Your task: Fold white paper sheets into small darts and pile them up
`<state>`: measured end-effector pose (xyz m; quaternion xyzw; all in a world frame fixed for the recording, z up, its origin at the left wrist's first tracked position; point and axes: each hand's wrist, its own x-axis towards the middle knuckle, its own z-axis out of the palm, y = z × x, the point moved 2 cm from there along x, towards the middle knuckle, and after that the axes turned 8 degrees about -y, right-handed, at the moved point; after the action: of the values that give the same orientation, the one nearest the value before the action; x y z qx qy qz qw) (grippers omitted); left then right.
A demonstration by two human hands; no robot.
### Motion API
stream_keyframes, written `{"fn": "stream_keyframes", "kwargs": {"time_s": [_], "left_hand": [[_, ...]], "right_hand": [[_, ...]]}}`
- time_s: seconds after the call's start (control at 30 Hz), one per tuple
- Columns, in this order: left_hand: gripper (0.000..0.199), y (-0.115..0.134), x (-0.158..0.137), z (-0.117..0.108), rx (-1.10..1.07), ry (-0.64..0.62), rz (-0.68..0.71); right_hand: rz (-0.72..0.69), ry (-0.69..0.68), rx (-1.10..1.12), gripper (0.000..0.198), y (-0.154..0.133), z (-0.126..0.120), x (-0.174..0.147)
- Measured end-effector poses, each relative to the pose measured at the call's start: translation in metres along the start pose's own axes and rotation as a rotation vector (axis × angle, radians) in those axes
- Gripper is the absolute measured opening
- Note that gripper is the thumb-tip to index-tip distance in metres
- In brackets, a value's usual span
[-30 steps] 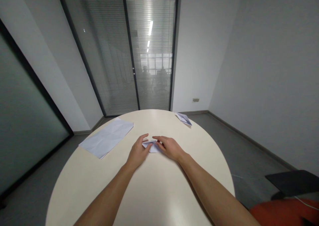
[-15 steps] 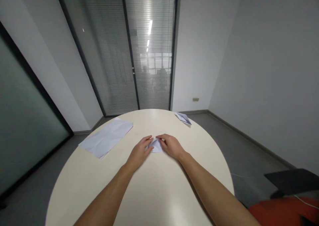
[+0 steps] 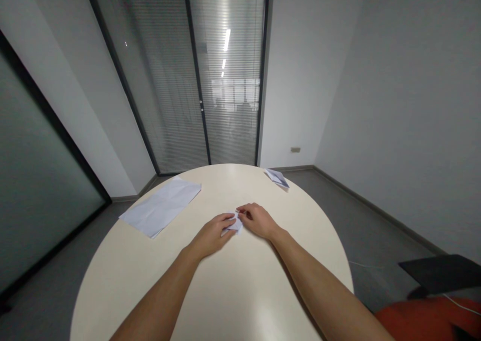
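Observation:
A small folded piece of white paper (image 3: 236,224) lies on the round cream table (image 3: 229,291), between my two hands. My left hand (image 3: 213,236) grips it from the left, with fingers over its top and the thumb along the near edge. From the right, my right hand (image 3: 260,221) has its fingers and thumb closed at the paper's upper right edge. Parts of the folded paper are hidden under the fingers of both hands.
Flat white sheets (image 3: 161,205) lie at the table's left. A folded paper piece (image 3: 277,177) rests near the far right edge. Beyond the table stand a glass door with blinds (image 3: 173,90) and pale walls. A red seat (image 3: 428,318) is at lower right.
My left hand has shifted slightly nearer and to the right, its fingers now reaching further over the paper. The paper has turned a little and shows less. My right hand has barely moved.

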<state>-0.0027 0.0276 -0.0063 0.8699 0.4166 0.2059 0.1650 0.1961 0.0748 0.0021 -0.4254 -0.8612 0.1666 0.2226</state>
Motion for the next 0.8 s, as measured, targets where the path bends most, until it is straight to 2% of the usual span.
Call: {"fn": "stream_keyframes", "kwargs": {"time_s": [0.1, 0.2, 0.33, 0.43, 0.6, 0.7, 0.8], "left_hand": [[0.035, 0.0, 0.0, 0.001, 0.015, -0.009, 0.001], [0.032, -0.004, 0.002, 0.003, 0.054, 0.037, -0.028], [0.037, -0.012, 0.004, 0.005, 0.158, 0.123, -0.135], [0.037, -0.016, 0.004, 0.004, 0.214, 0.131, -0.206], [0.033, -0.015, 0.004, 0.0, 0.248, 0.088, -0.19], [0.033, -0.011, 0.003, -0.002, 0.237, 0.038, -0.154], [0.035, -0.007, 0.001, -0.004, 0.234, 0.001, -0.143]], "right_hand": [[-0.078, -0.03, -0.045, 0.031, -0.002, 0.0, -0.001], [-0.155, -0.055, -0.092, 0.034, -0.003, 0.0, -0.002], [-0.242, -0.105, -0.147, 0.045, -0.002, 0.003, -0.003], [-0.286, -0.146, -0.176, 0.052, -0.003, 0.004, -0.003], [-0.372, -0.185, -0.173, 0.036, -0.01, 0.003, -0.002], [-0.328, -0.179, -0.171, 0.036, -0.012, 0.006, -0.001], [-0.19, -0.201, -0.188, 0.047, -0.009, 0.011, 0.0]]}}
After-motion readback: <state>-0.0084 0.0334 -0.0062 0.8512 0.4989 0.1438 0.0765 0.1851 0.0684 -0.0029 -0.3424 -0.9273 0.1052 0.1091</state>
